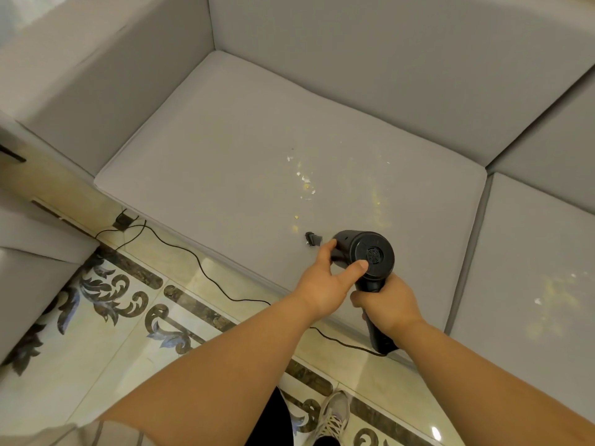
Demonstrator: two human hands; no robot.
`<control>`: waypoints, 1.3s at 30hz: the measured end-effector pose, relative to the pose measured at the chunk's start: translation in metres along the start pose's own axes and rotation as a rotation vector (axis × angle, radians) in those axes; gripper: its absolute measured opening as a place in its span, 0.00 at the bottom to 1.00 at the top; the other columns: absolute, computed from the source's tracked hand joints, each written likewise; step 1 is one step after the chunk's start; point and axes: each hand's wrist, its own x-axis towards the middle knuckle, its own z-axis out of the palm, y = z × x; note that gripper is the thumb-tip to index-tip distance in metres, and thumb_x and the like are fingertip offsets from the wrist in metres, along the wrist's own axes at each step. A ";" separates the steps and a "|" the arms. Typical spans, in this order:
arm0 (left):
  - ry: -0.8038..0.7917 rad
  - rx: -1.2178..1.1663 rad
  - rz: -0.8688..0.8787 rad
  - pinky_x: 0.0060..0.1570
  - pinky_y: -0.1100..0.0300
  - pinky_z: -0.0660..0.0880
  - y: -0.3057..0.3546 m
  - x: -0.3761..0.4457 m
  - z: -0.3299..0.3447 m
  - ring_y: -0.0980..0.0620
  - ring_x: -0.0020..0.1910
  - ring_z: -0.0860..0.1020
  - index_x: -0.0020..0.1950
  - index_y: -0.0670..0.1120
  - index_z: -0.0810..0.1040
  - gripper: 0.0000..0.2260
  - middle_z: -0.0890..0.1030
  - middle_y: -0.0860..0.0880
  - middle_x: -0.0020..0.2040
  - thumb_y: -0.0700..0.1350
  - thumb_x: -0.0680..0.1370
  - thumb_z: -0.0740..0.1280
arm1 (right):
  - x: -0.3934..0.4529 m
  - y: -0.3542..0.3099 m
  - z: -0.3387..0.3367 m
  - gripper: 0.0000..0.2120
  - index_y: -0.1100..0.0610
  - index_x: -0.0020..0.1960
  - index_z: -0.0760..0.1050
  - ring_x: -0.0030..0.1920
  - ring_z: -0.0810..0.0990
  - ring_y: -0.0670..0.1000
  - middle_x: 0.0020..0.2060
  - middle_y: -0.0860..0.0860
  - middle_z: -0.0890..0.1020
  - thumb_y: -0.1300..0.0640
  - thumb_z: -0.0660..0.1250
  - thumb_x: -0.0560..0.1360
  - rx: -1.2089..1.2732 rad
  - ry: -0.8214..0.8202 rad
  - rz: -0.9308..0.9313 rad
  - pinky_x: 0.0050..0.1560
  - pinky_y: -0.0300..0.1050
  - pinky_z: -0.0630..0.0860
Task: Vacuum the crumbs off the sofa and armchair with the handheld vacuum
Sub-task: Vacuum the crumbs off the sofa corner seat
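Two hands on a vacuum over a crumb-strewn sofa

Two hands meet at the front edge of the grey sofa cushion [225, 149]. Right hand [388, 304] clenches the black handheld vacuum [370, 255] by its handle. Left hand [325, 281] lies loosely on the vacuum's body, fingers relaxed. Crumbs [306, 181] lie mid-cushion, beyond the nozzle.

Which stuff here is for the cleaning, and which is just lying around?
For the job:
handheld vacuum
crumbs on the sofa cushion
right hand gripping the handle
left hand steadying the body

Just lying about:
black cable on the floor
sneaker
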 end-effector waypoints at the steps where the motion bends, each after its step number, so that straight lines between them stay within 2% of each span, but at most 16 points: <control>1: 0.005 0.002 0.010 0.65 0.58 0.63 0.003 0.003 -0.002 0.50 0.71 0.66 0.77 0.55 0.51 0.35 0.67 0.50 0.72 0.58 0.76 0.66 | 0.003 -0.004 0.001 0.16 0.53 0.47 0.76 0.42 0.83 0.59 0.38 0.54 0.83 0.55 0.72 0.60 0.010 0.003 -0.003 0.46 0.53 0.81; 3: 0.024 0.005 0.022 0.66 0.57 0.65 0.008 0.009 -0.009 0.49 0.69 0.69 0.77 0.56 0.51 0.35 0.68 0.51 0.72 0.58 0.76 0.65 | 0.009 -0.016 0.004 0.18 0.53 0.48 0.76 0.42 0.83 0.59 0.38 0.54 0.83 0.54 0.71 0.59 0.033 0.000 -0.015 0.46 0.53 0.80; 7: 0.058 0.018 0.026 0.67 0.50 0.68 0.017 0.025 -0.029 0.47 0.64 0.73 0.77 0.57 0.50 0.35 0.68 0.51 0.71 0.59 0.76 0.65 | 0.027 -0.040 0.015 0.21 0.54 0.50 0.76 0.43 0.83 0.60 0.40 0.54 0.82 0.54 0.70 0.57 0.057 -0.004 -0.035 0.48 0.56 0.81; 14: 0.034 0.019 -0.017 0.67 0.47 0.67 0.021 0.047 -0.055 0.45 0.66 0.72 0.77 0.56 0.52 0.35 0.68 0.50 0.72 0.59 0.76 0.65 | 0.047 -0.058 0.028 0.15 0.49 0.46 0.72 0.45 0.82 0.61 0.43 0.54 0.82 0.60 0.73 0.65 0.047 -0.005 -0.033 0.51 0.58 0.81; 20: 0.045 -0.009 -0.013 0.67 0.48 0.68 0.022 0.040 -0.047 0.46 0.65 0.73 0.77 0.55 0.53 0.35 0.69 0.51 0.71 0.60 0.75 0.66 | 0.041 -0.054 0.021 0.16 0.53 0.49 0.75 0.42 0.83 0.61 0.40 0.56 0.82 0.59 0.73 0.62 0.031 -0.002 -0.027 0.48 0.57 0.81; 25: 0.067 -0.016 -0.012 0.65 0.58 0.66 0.018 0.027 -0.037 0.49 0.68 0.70 0.77 0.54 0.54 0.33 0.70 0.51 0.70 0.59 0.76 0.65 | 0.032 -0.044 0.017 0.15 0.56 0.50 0.75 0.42 0.83 0.63 0.40 0.57 0.82 0.61 0.73 0.64 0.028 -0.044 -0.020 0.48 0.59 0.81; 28: 0.085 -0.036 -0.022 0.67 0.51 0.68 0.011 0.018 -0.032 0.47 0.65 0.73 0.77 0.55 0.54 0.34 0.70 0.51 0.70 0.59 0.76 0.65 | 0.025 -0.038 0.017 0.15 0.54 0.49 0.74 0.42 0.83 0.62 0.40 0.56 0.81 0.62 0.73 0.64 0.007 -0.072 -0.026 0.48 0.57 0.81; 32: 0.094 -0.061 -0.024 0.67 0.49 0.68 0.004 0.008 -0.021 0.47 0.65 0.73 0.76 0.55 0.55 0.34 0.71 0.51 0.69 0.60 0.75 0.66 | 0.016 -0.027 0.012 0.14 0.52 0.46 0.74 0.42 0.83 0.62 0.39 0.56 0.82 0.61 0.73 0.64 -0.025 -0.067 -0.030 0.49 0.57 0.81; 35: 0.103 -0.067 -0.013 0.66 0.51 0.69 0.003 0.002 -0.013 0.48 0.64 0.74 0.76 0.55 0.55 0.34 0.71 0.52 0.69 0.59 0.75 0.66 | 0.011 -0.022 0.007 0.14 0.52 0.46 0.74 0.42 0.83 0.61 0.39 0.55 0.82 0.61 0.73 0.63 -0.033 -0.052 -0.041 0.48 0.56 0.81; 39: 0.119 -0.063 0.026 0.61 0.62 0.65 0.009 0.000 -0.016 0.52 0.67 0.69 0.77 0.55 0.54 0.33 0.69 0.52 0.70 0.57 0.77 0.65 | 0.011 -0.028 0.006 0.15 0.54 0.48 0.75 0.41 0.83 0.59 0.39 0.55 0.83 0.59 0.73 0.63 -0.027 -0.040 -0.057 0.46 0.55 0.81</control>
